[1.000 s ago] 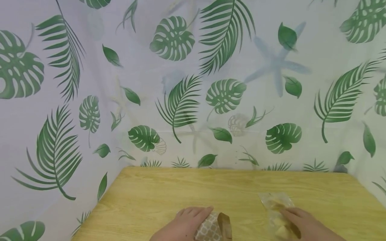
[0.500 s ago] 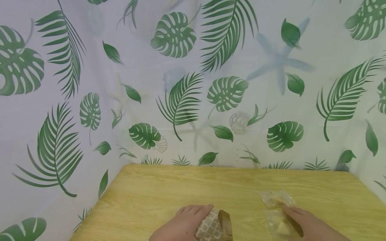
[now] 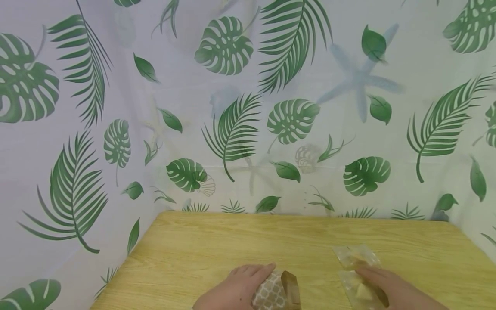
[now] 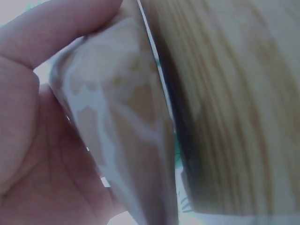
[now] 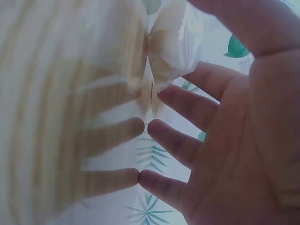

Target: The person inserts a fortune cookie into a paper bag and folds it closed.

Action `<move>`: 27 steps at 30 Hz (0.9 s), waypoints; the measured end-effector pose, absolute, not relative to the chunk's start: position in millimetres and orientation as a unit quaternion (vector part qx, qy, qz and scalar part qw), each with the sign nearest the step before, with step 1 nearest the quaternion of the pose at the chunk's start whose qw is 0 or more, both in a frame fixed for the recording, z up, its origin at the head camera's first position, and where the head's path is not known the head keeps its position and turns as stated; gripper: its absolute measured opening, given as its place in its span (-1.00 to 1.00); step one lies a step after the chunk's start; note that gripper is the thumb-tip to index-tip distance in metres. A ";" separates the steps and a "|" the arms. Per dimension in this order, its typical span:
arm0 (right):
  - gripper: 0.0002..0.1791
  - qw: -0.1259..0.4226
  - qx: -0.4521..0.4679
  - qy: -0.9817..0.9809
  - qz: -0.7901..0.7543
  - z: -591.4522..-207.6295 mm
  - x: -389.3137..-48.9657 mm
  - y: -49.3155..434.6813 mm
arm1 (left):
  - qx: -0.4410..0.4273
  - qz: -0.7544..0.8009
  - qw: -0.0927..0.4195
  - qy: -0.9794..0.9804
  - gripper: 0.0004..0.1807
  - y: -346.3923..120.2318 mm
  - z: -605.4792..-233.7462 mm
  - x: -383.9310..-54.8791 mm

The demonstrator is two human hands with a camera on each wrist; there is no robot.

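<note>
My left hand (image 3: 236, 287) grips a brown packet (image 3: 271, 292) with a white lattice pattern, standing on the wooden table. A plain brown flap shows on its right side. In the left wrist view the thumb lies along the top of this packet (image 4: 112, 93), with the palm behind it. My right hand (image 3: 391, 286) is over a clear plastic packet (image 3: 362, 292) with pale yellow pieces inside, at the right. In the right wrist view the clear packet (image 5: 173, 42) sits between thumb and index finger, and the other fingertips touch the tabletop.
The wood-grain table (image 3: 217, 241) reaches back to a white wall covering (image 3: 248, 142) printed with green leaves. Another clear piece of packet (image 3: 352, 254) shows just beyond my right hand. The covering also runs down the left side of the table.
My right hand's fingers have shifted slightly left over the clear packet. The left hand and patterned packet stay nearly in place. The head view has tilted a little.
</note>
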State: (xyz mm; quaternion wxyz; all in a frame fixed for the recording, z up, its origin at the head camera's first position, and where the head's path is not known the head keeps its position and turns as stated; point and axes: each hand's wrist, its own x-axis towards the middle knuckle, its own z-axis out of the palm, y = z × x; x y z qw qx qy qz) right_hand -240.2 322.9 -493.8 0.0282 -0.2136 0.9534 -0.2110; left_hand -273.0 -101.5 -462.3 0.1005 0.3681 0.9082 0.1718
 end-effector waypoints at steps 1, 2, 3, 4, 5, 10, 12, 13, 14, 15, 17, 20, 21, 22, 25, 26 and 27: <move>0.04 0.025 -0.216 0.954 -0.207 -494.3 -240.3 323.0 | 0.368 0.173 0.101 0.908 0.07 -101.2 -462.0 -272.7; 0.03 0.027 -0.215 0.954 -0.209 -494.5 -240.6 323.2 | 0.367 0.173 0.101 0.909 0.08 -101.1 -461.9 -272.7; 0.02 0.029 -0.217 0.953 -0.212 -494.4 -240.9 323.3 | 0.365 0.173 0.103 0.909 0.08 -100.9 -461.5 -272.4; 0.01 0.032 -0.215 0.953 -0.212 -494.3 -241.0 323.4 | 0.364 0.173 0.104 0.909 0.09 -100.8 -461.1 -272.3; 0.00 0.041 -0.214 0.950 -0.222 -493.8 -241.2 323.9 | 0.364 0.172 0.104 0.909 0.09 -100.9 -461.2 -272.4; -0.04 0.076 -0.201 0.944 -0.251 -492.2 -242.8 326.6 | 0.366 0.165 0.107 0.910 0.10 -101.7 -462.3 -273.8; -0.04 0.082 -0.195 0.943 -0.255 -492.5 -243.3 327.2 | 0.367 0.162 0.107 0.910 0.10 -102.1 -463.0 -273.9; -0.03 0.083 -0.194 0.944 -0.254 -492.7 -243.3 327.5 | 0.366 0.162 0.108 0.910 0.11 -102.0 -462.8 -273.8; -0.02 0.083 -0.192 0.945 -0.252 -492.8 -243.3 327.6 | 0.365 0.161 0.109 0.910 0.11 -102.1 -462.7 -273.6; -0.03 0.083 -0.190 0.946 -0.250 -492.9 -243.3 327.6 | 0.365 0.161 0.111 0.910 0.11 -101.9 -462.4 -273.3; -0.02 0.081 -0.187 0.948 -0.246 -493.2 -242.8 327.2 | 0.363 0.160 0.115 0.911 0.11 -101.5 -461.5 -272.7; -0.08 0.074 -0.188 0.948 -0.244 -494.0 -242.9 325.5 | 0.363 0.157 0.119 0.911 0.11 -101.0 -460.8 -272.5; -0.10 0.070 -0.188 0.949 -0.244 -494.2 -243.2 324.7 | 0.363 0.156 0.119 0.911 0.11 -101.0 -460.6 -272.6; -0.12 0.067 -0.188 0.949 -0.243 -494.6 -243.7 323.9 | 0.364 0.154 0.118 0.911 0.11 -101.3 -460.7 -272.7; -0.16 0.064 -0.187 0.950 -0.242 -494.8 -245.7 322.0 | 0.367 0.151 0.119 0.910 0.10 -101.9 -461.5 -273.7; -0.16 0.065 -0.186 0.951 -0.240 -494.6 -246.5 321.7 | 0.368 0.151 0.119 0.910 0.10 -102.5 -461.7 -273.7; -0.15 0.067 -0.184 0.951 -0.240 -494.3 -247.1 321.7 | 0.369 0.151 0.119 0.909 0.09 -102.7 -461.7 -273.8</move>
